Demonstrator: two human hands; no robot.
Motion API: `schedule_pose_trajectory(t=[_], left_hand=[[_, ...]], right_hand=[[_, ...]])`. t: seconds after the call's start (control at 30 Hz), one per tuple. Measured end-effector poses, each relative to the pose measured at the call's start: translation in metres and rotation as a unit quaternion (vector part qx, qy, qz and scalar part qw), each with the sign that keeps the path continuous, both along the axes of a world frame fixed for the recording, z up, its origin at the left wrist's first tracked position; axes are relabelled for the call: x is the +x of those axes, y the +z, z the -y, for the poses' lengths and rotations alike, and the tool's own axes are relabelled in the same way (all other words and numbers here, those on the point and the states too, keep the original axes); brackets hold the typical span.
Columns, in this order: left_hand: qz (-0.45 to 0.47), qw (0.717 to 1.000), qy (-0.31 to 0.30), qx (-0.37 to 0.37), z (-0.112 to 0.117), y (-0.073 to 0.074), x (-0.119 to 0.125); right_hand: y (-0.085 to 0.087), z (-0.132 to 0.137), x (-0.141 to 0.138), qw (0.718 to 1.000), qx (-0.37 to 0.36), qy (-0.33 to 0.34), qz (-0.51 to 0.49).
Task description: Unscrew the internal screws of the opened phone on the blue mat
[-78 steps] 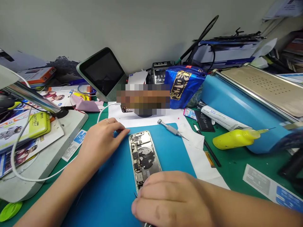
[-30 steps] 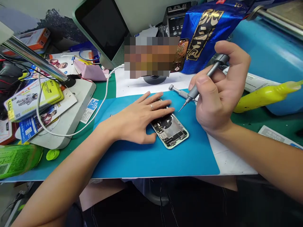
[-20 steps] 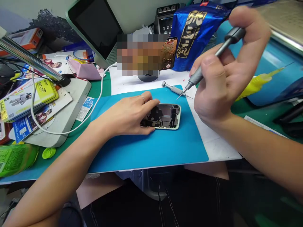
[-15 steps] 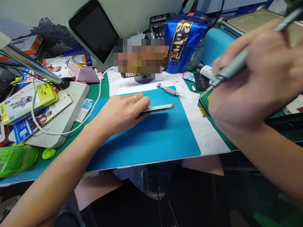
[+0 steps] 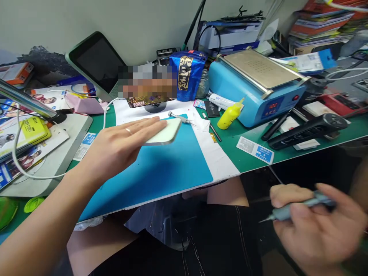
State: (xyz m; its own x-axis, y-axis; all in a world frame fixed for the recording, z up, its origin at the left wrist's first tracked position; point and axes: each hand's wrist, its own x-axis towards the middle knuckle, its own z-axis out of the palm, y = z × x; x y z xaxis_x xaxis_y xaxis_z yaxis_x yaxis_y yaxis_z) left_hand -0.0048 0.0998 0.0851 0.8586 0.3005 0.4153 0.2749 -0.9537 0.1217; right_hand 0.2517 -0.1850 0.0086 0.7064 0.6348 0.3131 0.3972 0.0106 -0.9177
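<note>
My left hand (image 5: 120, 147) is closed around a thin, pale phone (image 5: 168, 132), fingers lying over its upper face, held above the blue mat (image 5: 175, 172). Much of the phone is hidden under the hand. My right hand (image 5: 322, 226) is off the table's front edge at the lower right, somewhat blurred. Its fingers grip a grey precision screwdriver (image 5: 283, 212), the thin tip pointing left. A second small screwdriver (image 5: 179, 117) lies at the mat's far edge, just beyond the phone.
A blue heating-plate machine (image 5: 255, 92) stands at the back right, with a yellow bottle (image 5: 230, 115) before it. Behind the mat are a blue pouch (image 5: 186, 76) and a propped phone (image 5: 149, 100). A black handheld device (image 5: 307, 132) lies at the right; a white cable (image 5: 17, 153) loops at left.
My right hand has dropped down and right with the screwdriver, off the table edge. My left hand has turned the phone from edge-on to show its pale face. The view has swung right.
</note>
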Motion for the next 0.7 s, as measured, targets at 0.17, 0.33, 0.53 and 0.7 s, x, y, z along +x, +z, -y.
schedule_pose_trajectory(t=[0.17,0.33,0.53,0.7], left_hand=[[-0.061,0.996,-0.060,0.038,0.008,-0.014,0.010],[0.033,0.999,0.017,0.024,0.007,-0.013,0.009],[0.042,0.997,0.056,-0.026,0.005,-0.014,0.006],[-0.049,0.991,-0.117,-0.046,0.006,-0.031,0.010]], right_hand=[[-0.023,0.020,-0.016,0.999,-0.030,0.044,-0.008],[-0.046,0.032,-0.016,0.996,-0.051,0.072,-0.013],[-0.065,0.033,-0.013,0.993,-0.080,0.083,-0.023],[-0.076,0.037,-0.009,0.991,-0.104,0.077,-0.020]])
